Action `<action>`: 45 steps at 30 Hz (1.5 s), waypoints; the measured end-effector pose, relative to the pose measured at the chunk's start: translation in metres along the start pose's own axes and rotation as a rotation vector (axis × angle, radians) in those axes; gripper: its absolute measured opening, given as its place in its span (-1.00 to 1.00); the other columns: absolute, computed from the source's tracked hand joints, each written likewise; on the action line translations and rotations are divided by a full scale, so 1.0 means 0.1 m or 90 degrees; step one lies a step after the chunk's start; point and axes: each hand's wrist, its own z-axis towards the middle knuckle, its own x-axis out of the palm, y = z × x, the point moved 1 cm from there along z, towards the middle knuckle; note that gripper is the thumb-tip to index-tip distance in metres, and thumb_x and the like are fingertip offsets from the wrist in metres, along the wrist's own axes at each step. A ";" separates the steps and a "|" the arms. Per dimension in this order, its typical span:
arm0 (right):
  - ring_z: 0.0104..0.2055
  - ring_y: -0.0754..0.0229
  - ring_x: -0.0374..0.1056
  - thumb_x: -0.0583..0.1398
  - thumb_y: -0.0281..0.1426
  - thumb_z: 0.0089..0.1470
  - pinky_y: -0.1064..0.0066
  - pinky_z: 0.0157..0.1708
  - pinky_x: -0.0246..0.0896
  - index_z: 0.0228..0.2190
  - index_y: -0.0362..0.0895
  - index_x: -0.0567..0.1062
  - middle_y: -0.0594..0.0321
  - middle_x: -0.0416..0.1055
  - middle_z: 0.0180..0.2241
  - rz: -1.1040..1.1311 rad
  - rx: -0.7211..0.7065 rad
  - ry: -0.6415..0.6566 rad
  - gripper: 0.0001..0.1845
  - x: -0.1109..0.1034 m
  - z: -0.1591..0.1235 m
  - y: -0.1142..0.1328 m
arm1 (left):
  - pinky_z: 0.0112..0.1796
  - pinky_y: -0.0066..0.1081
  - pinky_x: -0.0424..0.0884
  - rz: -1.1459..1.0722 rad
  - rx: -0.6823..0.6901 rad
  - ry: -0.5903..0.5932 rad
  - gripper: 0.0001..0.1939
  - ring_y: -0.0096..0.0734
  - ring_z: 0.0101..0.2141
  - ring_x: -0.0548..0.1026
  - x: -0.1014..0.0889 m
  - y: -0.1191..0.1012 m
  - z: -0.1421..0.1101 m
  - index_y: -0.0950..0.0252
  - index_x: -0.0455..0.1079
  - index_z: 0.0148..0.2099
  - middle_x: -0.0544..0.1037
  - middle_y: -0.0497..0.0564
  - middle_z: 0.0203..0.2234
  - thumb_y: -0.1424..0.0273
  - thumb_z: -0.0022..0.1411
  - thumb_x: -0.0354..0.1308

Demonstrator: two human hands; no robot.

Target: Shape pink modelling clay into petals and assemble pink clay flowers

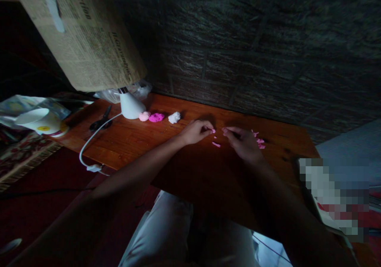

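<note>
My left hand (199, 131) pinches a small bit of pink modelling clay (213, 131) between thumb and fingertips, just above the wooden table. Facing it a short way to the right, my right hand (241, 141) has thumb and forefinger pressed together; whether anything is between them is too small to make out. A thin pink clay strip (216, 144) lies on the table below the gap between the hands. Several pink clay pieces (260, 143) lie beyond my right hand, which partly hides them. Left of my left hand sit a white lump (174, 117), a bright pink lump (156, 118) and a pale pink lump (144, 116).
A lamp with a newsprint shade (98, 41) and white base (131, 106) stands at the table's left, its white cord (82, 150) hanging over the front edge. Black scissors (101, 121) and a paper cup (37, 120) are farther left. A stone wall (238, 60) runs behind the table.
</note>
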 end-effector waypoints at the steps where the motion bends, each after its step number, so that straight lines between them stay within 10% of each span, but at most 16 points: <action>1: -0.30 0.09 0.49 0.28 -0.15 0.08 0.23 -0.24 0.35 -0.33 -0.05 0.67 0.19 0.61 -0.36 -0.028 -0.010 -0.007 -0.74 0.00 0.00 0.00 | -0.20 -0.38 0.47 -0.019 0.002 -0.010 -0.88 -0.41 -0.29 0.59 0.00 -0.01 0.00 0.32 0.54 -0.19 0.66 0.04 -0.32 0.40 0.32 0.19; 25: -0.24 0.07 0.54 0.24 -0.26 0.08 0.20 -0.13 0.36 -0.35 -0.05 0.66 0.19 0.66 -0.30 -0.075 -0.064 0.016 -0.81 0.05 -0.05 0.08 | -0.31 -0.44 0.46 -0.112 0.078 -0.041 -0.87 -0.45 -0.35 0.55 0.02 -0.20 -0.05 0.33 0.53 -0.15 0.62 0.03 -0.36 0.45 0.24 0.23; 36: -0.28 0.09 0.55 0.23 -0.27 0.02 0.31 -0.29 0.37 -0.36 -0.10 0.66 0.17 0.66 -0.30 -0.077 0.060 -0.063 -0.77 0.03 0.02 0.01 | -0.20 -0.42 0.46 -0.194 0.015 -0.263 -0.93 -0.47 -0.31 0.54 -0.05 -0.11 0.00 0.34 0.47 -0.27 0.61 0.02 -0.34 0.47 0.14 0.24; 45: -0.21 0.01 0.59 0.16 -0.43 0.17 0.21 -0.11 0.41 -0.32 -0.08 0.68 0.13 0.68 -0.25 -0.342 -0.076 0.027 -0.75 0.11 -0.02 0.04 | -0.18 -0.35 0.44 0.037 -0.019 -0.033 -0.84 -0.37 -0.26 0.59 -0.02 0.01 -0.02 0.32 0.56 -0.18 0.67 0.06 -0.28 0.45 0.29 0.15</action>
